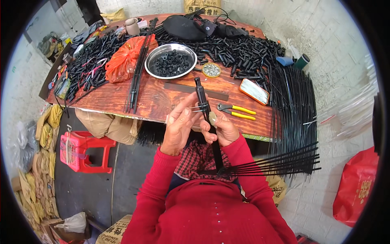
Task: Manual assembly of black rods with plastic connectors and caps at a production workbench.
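Observation:
In front of me stands what looks like a black umbrella frame, its shaft [217,156] nearly upright and leaning slightly left at the top. Long thin black ribs [280,162] fan out to the right from its lower end. My right hand [223,128] is closed round the middle of the shaft, thumb in front. Beside the shaft's left side is my left hand [176,128], its fingers stretched upward and apart, some fingertips reaching behind the shaft. Short thin wire-like pieces stick out leftward from a collar on the shaft, near the left fingertips.
On the red-brown table [158,103] are a metal bowl [149,71] of small black rings, yellow-handled pincers [237,111], a round dish [211,70] of small metal parts and a tray [254,91]. Black tubes [243,53] are heaped behind. A red stool [87,150] stands left.

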A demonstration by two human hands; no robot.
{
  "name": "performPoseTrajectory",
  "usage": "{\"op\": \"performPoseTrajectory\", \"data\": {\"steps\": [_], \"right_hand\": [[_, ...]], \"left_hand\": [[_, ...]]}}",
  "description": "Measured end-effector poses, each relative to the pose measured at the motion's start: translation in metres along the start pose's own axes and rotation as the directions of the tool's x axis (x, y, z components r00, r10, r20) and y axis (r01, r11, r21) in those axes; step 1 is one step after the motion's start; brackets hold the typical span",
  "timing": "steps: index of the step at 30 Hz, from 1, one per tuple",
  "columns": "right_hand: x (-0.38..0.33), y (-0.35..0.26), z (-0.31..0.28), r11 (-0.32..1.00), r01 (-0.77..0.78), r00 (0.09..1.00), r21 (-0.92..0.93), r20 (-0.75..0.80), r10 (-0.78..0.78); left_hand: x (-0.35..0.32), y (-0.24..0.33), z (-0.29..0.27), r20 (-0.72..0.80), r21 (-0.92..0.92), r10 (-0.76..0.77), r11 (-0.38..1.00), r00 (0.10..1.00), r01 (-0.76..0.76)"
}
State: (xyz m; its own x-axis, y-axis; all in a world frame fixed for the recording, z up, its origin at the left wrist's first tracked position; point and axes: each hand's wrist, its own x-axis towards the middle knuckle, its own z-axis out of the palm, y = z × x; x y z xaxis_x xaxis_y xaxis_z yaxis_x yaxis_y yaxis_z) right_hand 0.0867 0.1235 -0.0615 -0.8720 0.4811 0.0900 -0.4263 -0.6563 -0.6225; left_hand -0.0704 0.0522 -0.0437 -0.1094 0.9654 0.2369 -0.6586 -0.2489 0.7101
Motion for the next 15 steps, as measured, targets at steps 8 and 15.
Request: {"op": "performPoseTrajectory", "data": {"steps": [8,15], "right_hand": [[0.033,-0.004,0.002,0.94,0.19,0.879,-0.284,-0.377,-0.292],[0.06,0.009,0.028,0.785,0.338,0.736,-0.519,-0.374,-0.564]], "left_hand": [[-0.026,0.018,0.019,-0.165,0.583,0.287,0.8,0.944,-0.141],[-0.021,0.014,0.05,0.068,0.945,0.33,0.281,0.942,-0.167]]}}
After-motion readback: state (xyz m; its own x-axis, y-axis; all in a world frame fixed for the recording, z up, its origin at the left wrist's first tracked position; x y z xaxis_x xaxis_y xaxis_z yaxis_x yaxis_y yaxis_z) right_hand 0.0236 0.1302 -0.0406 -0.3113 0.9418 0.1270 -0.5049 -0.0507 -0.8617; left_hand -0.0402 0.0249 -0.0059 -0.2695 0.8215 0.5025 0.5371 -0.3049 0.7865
